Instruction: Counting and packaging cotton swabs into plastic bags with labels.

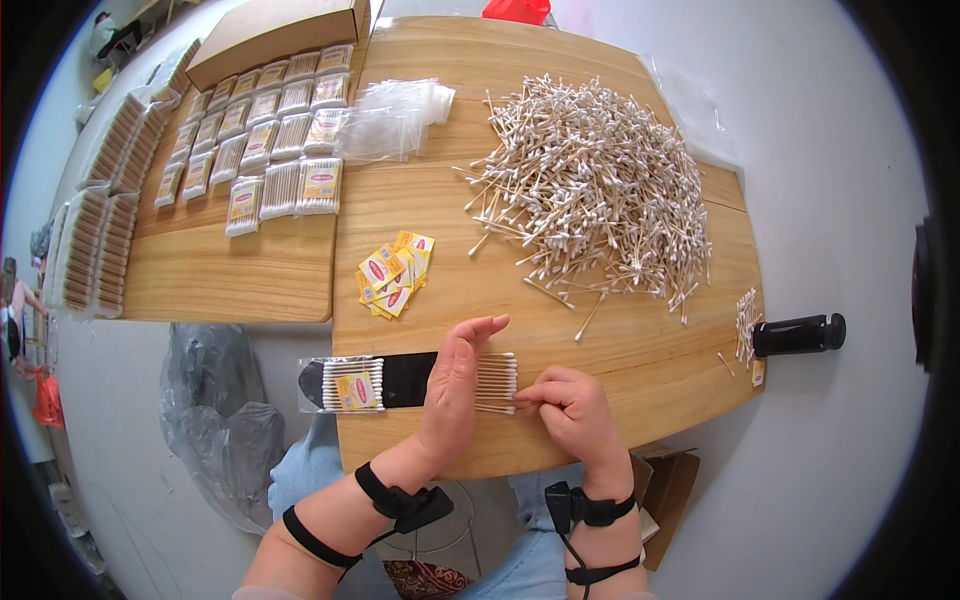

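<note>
My left hand (458, 392) stands on edge with its fingers stretched out together, across a black strip (408, 380) near the table's front edge. Just right of it lies an even row of cotton swabs (497, 382), partly hidden by that hand. The fingers of my right hand (574, 408) are curled, and its fingertips touch the swabs' right ends; whether they pinch one is unclear. On the strip's left end lies a clear bag of cotton swabs (376, 384) with a yellow-and-white card (355, 391) on top.
A large heap of loose cotton swabs (600, 180) covers the back right. Yellow cards (395, 275), clear bags (395, 120) and packed swabs (264, 142) lie at the left, before a cardboard box (280, 40). A black cylinder (798, 335) juts past the right edge.
</note>
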Tool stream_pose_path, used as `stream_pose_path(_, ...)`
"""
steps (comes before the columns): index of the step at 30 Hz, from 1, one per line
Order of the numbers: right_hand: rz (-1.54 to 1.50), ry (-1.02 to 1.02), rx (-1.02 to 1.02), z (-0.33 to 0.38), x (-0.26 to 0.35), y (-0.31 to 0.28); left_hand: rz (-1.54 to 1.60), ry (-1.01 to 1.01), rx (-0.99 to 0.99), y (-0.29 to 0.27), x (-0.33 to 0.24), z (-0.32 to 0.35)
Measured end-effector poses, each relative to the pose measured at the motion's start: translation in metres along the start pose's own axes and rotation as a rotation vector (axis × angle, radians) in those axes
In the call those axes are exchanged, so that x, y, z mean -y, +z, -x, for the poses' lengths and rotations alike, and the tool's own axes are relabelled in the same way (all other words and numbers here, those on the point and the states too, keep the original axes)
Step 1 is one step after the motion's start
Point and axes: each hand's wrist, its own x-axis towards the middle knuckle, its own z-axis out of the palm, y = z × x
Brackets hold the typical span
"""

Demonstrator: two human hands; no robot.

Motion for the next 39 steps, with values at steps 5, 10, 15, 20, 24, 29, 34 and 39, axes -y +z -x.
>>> stream_pose_path(5,0.035,-0.027,-0.033,-0.002,-0.001,0.002,0.013,-0.02,0.027,-0.003,0.0,0.0)
stream_pose_path(10,0.098,-0.092,-0.011,-0.004,0.001,0.0,0.018,-0.02,0.025,-0.002,0.0,-0.001)
stream_pose_path(15,-0.019,0.017,-0.066,-0.002,-0.003,0.003,0.022,-0.008,0.022,-0.003,0.002,-0.001)
stream_pose_path(20,-0.021,0.007,-0.076,-0.001,-0.002,0.001,0.031,-0.024,0.012,-0.001,0.002,-0.001)
stream_pose_path(24,0.04,-0.014,0.011,0.0,0.016,-0.003,0.027,-0.023,0.01,-0.002,0.0,-0.001)
stream_pose_path(29,0.153,-0.066,0.004,-0.002,0.019,0.006,0.026,-0.019,0.015,-0.002,0.0,-0.001)
stream_pose_path(34,0.325,-0.197,-0.014,-0.003,0.022,0.014,0.018,0.004,0.017,-0.002,0.003,-0.001)
stream_pose_path(39,0.445,-0.187,0.008,-0.001,0.025,0.016,0.004,0.02,0.026,-0.002,0.003,0.0)
